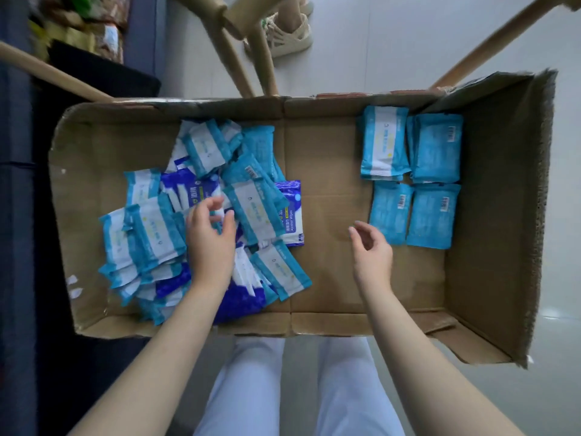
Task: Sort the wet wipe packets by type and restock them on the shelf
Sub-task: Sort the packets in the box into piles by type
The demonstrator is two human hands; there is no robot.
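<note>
A flattened cardboard box (pixel 327 171) lies open before me. On its left half sits a loose heap of light-blue wet wipe packets (pixel 151 234) mixed with dark-blue alcohol wipe packets (pixel 294 215). At the right, light-blue packets (pixel 434 215) lie in tidy stacks, two rows of two. My left hand (pixel 210 234) hovers on the heap with fingers loosely curled, touching packets but gripping none that I can see. My right hand (pixel 372 250) is empty over bare cardboard, fingers relaxed, just left of the sorted stacks.
The box's right flap (pixel 503 215) stands up as a wall. Wooden chair legs (pixel 251 58) and another person's sandalled foot (pixel 289 36) are beyond the far edge. A dark shelf with goods (pixel 94 36) is at the upper left. My legs are below the box.
</note>
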